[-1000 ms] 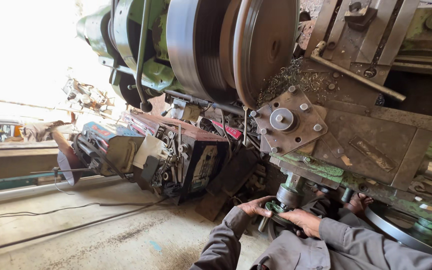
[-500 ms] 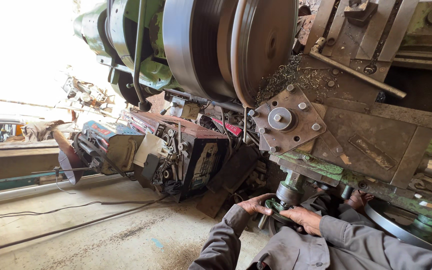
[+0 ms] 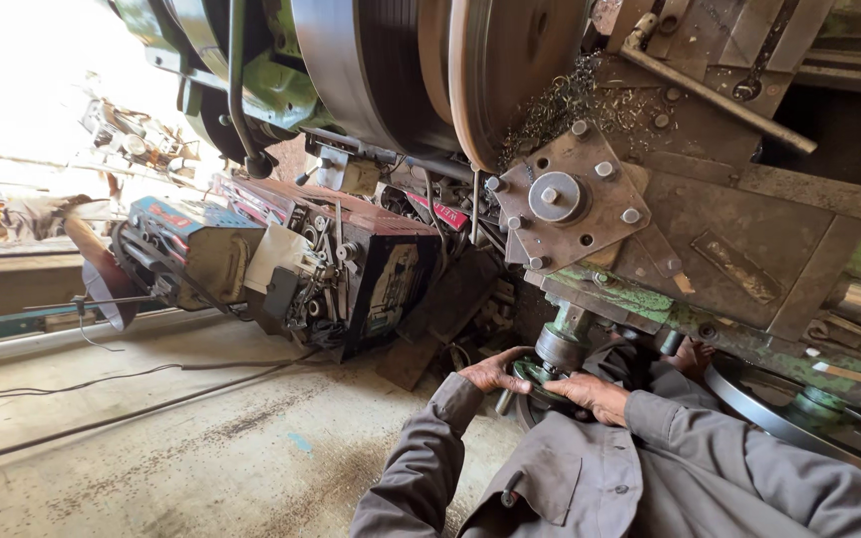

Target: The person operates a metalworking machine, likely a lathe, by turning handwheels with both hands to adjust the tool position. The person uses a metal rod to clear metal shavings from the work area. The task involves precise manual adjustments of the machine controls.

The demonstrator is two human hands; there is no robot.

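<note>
1. The handwheel [image 3: 540, 381] sits low on the lathe [image 3: 710, 249], under the bolted plate [image 3: 565, 199].
2. The left hand [image 3: 491, 371] grips its left rim.
3. The right hand [image 3: 595, 395] clasps the right rim, giving an even two-sided hold.

Hands: we are seeing two, a left hand [image 3: 491, 371] and a right hand [image 3: 595, 396], both closing on one green handwheel [image 3: 540, 387].
Sleeves: we are counting two grey sleeves [image 3: 421, 468].
Large discs: we are making out one wide dark disc [image 3: 371, 70] and one brownish disc [image 3: 510, 60] beside it.
Square plates: we are seeing one steel plate [image 3: 568, 196], carrying six bolt heads round its edge that we can count.
Tool crates: we are counting two, a blue-topped crate [image 3: 186, 249] and a dark crate [image 3: 371, 284].
Cables: we are finding two on the floor [image 3: 102, 418].
</note>
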